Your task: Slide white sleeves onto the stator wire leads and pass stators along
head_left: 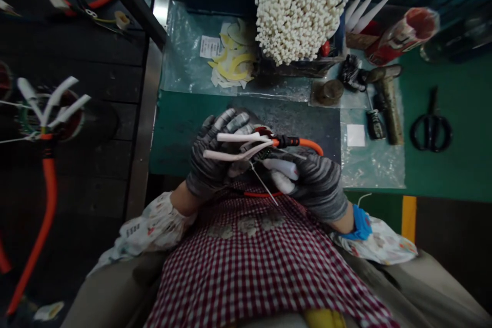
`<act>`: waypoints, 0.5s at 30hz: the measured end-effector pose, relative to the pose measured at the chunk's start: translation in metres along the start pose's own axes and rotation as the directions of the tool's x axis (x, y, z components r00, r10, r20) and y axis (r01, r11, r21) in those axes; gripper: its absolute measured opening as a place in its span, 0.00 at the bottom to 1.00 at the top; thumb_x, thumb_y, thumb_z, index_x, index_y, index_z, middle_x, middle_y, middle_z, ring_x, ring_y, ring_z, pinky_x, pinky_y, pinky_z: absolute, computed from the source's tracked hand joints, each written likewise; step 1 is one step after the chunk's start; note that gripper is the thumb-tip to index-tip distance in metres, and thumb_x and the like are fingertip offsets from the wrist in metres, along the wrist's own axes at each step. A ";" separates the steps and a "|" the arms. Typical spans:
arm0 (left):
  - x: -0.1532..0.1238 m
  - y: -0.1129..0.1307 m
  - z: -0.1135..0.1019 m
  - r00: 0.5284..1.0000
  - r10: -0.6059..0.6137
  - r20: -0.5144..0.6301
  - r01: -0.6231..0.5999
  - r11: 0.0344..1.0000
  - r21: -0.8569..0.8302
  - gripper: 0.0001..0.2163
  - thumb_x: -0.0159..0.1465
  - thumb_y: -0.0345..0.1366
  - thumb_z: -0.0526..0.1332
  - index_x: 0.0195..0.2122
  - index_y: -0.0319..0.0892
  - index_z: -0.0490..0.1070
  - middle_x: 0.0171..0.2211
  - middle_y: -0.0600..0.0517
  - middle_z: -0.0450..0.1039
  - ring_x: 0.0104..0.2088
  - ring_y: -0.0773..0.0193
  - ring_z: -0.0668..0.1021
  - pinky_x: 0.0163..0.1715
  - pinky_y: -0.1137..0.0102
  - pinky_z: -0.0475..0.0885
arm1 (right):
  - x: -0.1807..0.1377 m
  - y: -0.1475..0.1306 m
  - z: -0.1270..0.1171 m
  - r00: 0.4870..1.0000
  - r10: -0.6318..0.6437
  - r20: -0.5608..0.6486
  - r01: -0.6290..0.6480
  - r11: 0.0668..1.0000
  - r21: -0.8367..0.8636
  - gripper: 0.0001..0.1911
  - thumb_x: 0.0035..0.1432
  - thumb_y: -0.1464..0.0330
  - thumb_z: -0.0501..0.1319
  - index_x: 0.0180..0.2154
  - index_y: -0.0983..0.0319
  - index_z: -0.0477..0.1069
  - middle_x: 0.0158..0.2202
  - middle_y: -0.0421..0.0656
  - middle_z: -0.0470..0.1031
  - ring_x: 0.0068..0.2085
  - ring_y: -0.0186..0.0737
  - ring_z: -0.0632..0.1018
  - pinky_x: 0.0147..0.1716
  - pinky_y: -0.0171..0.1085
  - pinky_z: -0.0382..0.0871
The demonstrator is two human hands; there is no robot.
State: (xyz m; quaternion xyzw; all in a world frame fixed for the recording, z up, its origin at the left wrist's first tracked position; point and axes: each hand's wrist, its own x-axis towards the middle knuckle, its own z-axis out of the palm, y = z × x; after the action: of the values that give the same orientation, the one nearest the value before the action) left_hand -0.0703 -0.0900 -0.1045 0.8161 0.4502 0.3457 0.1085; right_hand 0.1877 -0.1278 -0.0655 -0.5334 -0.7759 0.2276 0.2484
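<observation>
Orange cable held crosswise between two gloved hands, just above the lap.

The orange cable [307, 143] lies left to right at the near edge of the bench, its split end pointing to the person's left. There the white sleeved leads [238, 137] fan out under the curled fingers of the left hand [213, 156], which is nearer their tips. The right hand [317, 182] is closed on the cable by its black collar and seems also to pinch a short white tube [284, 168], though the gloves hide the grip. The hands nearly touch. Scissors [430, 128] lie well off to the right on the green bench [461, 174].
</observation>
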 end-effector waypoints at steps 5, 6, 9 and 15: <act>0.049 0.019 -0.009 0.956 -0.071 0.285 0.068 0.997 0.020 0.24 0.80 0.54 0.54 0.70 0.52 0.75 0.72 0.47 0.75 0.76 0.41 0.72 0.77 0.44 0.64 | 0.010 0.008 -0.018 0.997 0.069 0.029 -0.070 0.997 0.024 0.18 0.71 0.56 0.69 0.59 0.50 0.84 0.60 0.46 0.87 0.59 0.59 0.88 0.58 0.56 0.87; 0.058 0.021 -0.008 0.949 -0.081 0.304 0.080 0.997 0.018 0.24 0.81 0.54 0.53 0.68 0.50 0.77 0.71 0.46 0.77 0.76 0.40 0.72 0.76 0.43 0.65 | 0.012 0.008 -0.020 0.996 0.081 0.040 -0.082 0.997 0.011 0.18 0.71 0.55 0.68 0.58 0.50 0.84 0.61 0.46 0.87 0.59 0.60 0.88 0.58 0.56 0.86; 0.083 0.025 -0.003 0.940 -0.112 0.322 0.123 0.992 -0.013 0.24 0.81 0.54 0.53 0.61 0.47 0.81 0.67 0.44 0.80 0.72 0.40 0.76 0.75 0.43 0.69 | 0.015 0.010 -0.024 0.995 0.095 0.019 -0.095 0.995 -0.032 0.14 0.72 0.52 0.67 0.48 0.51 0.87 0.47 0.46 0.89 0.46 0.54 0.89 0.48 0.50 0.86; 0.120 0.032 0.009 0.904 -0.150 0.401 0.130 0.988 0.077 0.28 0.81 0.58 0.52 0.58 0.41 0.83 0.57 0.38 0.84 0.60 0.39 0.84 0.65 0.46 0.78 | 0.021 0.021 -0.026 0.995 0.077 -0.069 -0.088 0.979 -0.183 0.19 0.74 0.51 0.64 0.43 0.54 0.88 0.34 0.46 0.85 0.33 0.48 0.83 0.34 0.45 0.74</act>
State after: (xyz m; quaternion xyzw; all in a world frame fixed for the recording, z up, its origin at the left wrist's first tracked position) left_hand -0.0010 -0.0095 -0.0393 0.8378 0.4836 0.1495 0.2044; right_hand 0.2125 -0.0993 -0.0558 -0.5927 -0.7629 0.1478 0.2117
